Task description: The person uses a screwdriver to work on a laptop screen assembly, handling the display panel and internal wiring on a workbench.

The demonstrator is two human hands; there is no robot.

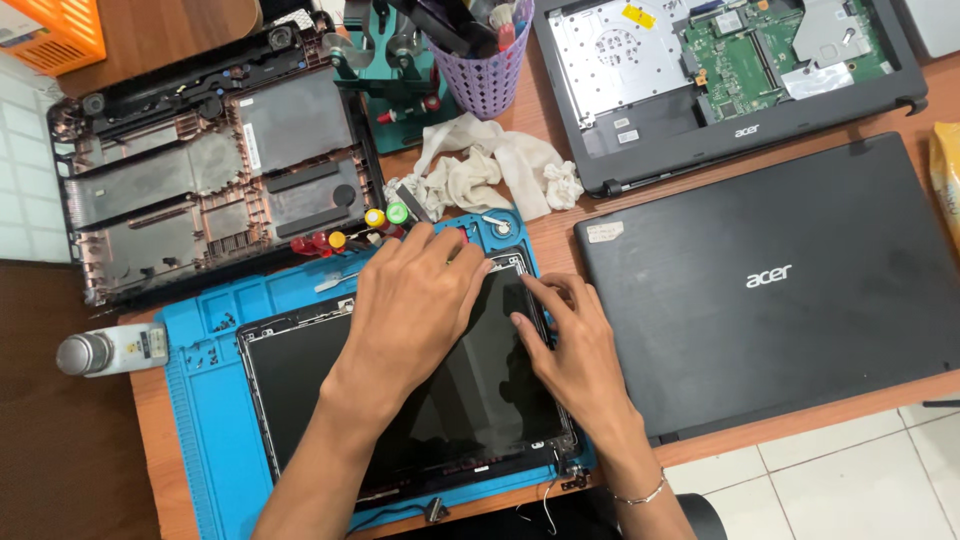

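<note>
A bare laptop screen panel (300, 385) lies in its dark frame on a blue work mat (205, 400). My left hand (415, 305) rests flat on the panel's upper right part, fingers spread toward the top edge. Beside it, my right hand (570, 350) presses its fingertips on the panel's right edge near the top corner. Neither hand holds a tool. A thin bracelet circles my right wrist.
A closed black laptop (780, 290) lies right of the mat. An opened laptop base with green circuit board (740, 70) sits behind it, an empty bottom shell (200, 170) at back left. Crumpled white cloth (490, 165), purple tool cup (485, 70), colourful screwdrivers (350, 235), small bottle (110, 350).
</note>
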